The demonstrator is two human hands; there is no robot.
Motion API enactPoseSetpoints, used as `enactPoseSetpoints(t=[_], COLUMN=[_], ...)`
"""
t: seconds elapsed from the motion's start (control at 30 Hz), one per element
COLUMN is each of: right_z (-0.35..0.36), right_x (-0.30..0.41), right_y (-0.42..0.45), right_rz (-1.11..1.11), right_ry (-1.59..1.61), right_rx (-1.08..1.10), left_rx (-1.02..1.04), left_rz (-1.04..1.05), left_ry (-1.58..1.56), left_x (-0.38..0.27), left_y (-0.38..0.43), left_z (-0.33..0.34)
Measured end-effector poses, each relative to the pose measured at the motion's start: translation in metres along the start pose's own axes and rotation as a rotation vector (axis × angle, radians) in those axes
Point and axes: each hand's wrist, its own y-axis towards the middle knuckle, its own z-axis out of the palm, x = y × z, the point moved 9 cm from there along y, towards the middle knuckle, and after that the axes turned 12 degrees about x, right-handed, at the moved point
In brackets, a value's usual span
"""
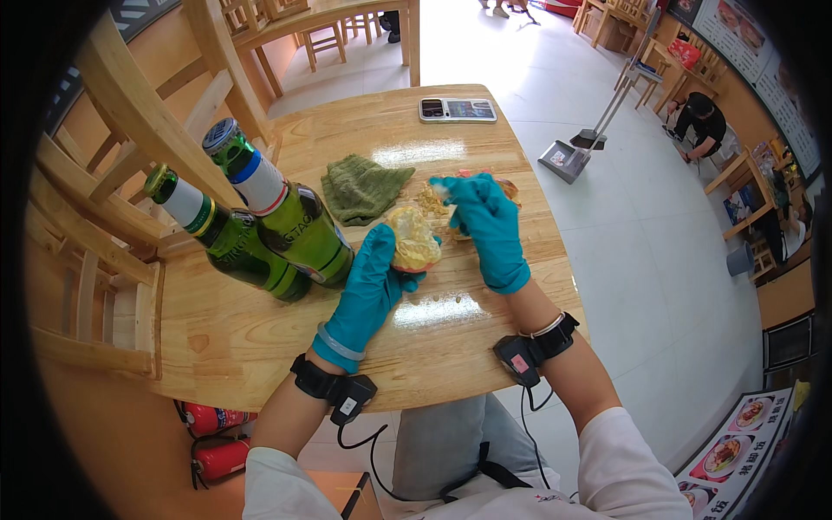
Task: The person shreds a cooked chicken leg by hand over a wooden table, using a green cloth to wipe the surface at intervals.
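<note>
My left hand [375,279], in a teal glove, holds a round pale-yellow fruit piece [415,238] with reddish skin at its lower edge, possibly a pomegranate. Up and to the right of it, my gloved right hand [484,221] has its fingers bent together around a small whitish bit [441,190]. Beneath and behind the right hand lie yellowish crumbs or seeds [431,200] and red-and-yellow peel pieces [509,190], partly hidden. A folded green cloth [364,188] rests just beyond the left hand.
Two capped green beer bottles [299,227] [250,250] stand left of my left hand. A phone [458,110] lies at the wooden table's [260,351] far end. Wooden chairs [84,195] flank the left side. On the floor at right are a dustpan [564,161] and a crouching person [702,127].
</note>
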Motion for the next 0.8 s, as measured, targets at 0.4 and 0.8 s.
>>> enactPoseSetpoints(t=[0.4, 0.8], right_z=[-0.01, 0.009], right_x=[-0.008, 0.026], right_y=[0.004, 0.0], right_rz=[-0.096, -0.364], right_ry=[-0.047, -0.335], right_rx=[-0.098, -0.014], left_rx=[-0.011, 0.048], left_rz=[0.067, 0.038], left_ry=[0.042, -0.192], left_x=[-0.008, -0.007], left_y=[0.0, 0.001], left_z=[0.002, 0.005])
